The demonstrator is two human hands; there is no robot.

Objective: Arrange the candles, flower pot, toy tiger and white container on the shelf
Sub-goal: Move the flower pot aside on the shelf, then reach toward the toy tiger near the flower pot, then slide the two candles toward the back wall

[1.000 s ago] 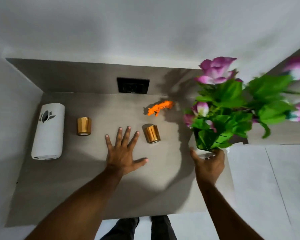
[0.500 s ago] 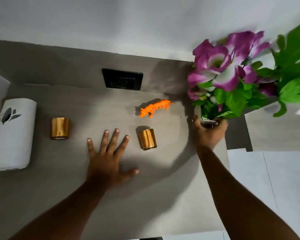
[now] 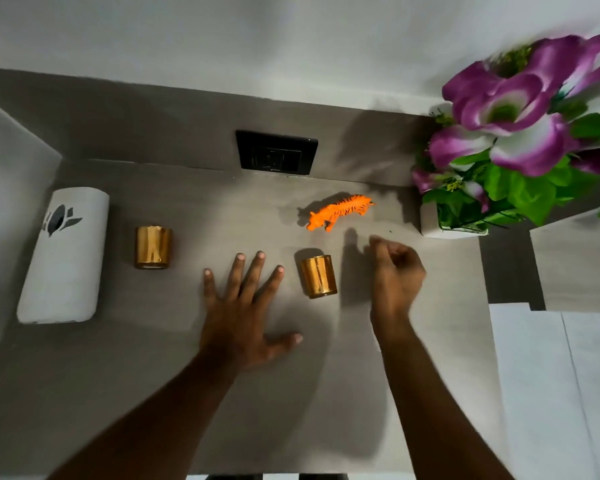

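Observation:
The white flower pot (image 3: 451, 226) with purple flowers and green leaves stands at the shelf's far right corner. My right hand (image 3: 397, 268) hovers left of it, fingers loosely curled, holding nothing. My left hand (image 3: 243, 306) lies flat on the grey shelf (image 3: 118, 393) with its fingers spread. A gold candle (image 3: 318, 277) stands between my two hands. A second gold candle (image 3: 152, 247) stands further left. The orange toy tiger (image 3: 338, 211) stands behind the nearer candle. The white container (image 3: 65, 254) with a dark flower mark stands at the far left.
A black wall socket (image 3: 276, 152) sits in the back panel. A side wall (image 3: 11, 140) closes the shelf on the left. Another grey surface (image 3: 575, 265) lies beyond the shelf's right edge, with white floor tiles (image 3: 551, 393) below it.
My right hand has set the flower pot down at the far right corner, let go of it and drawn back to the left. My left hand has stayed flat on the shelf.

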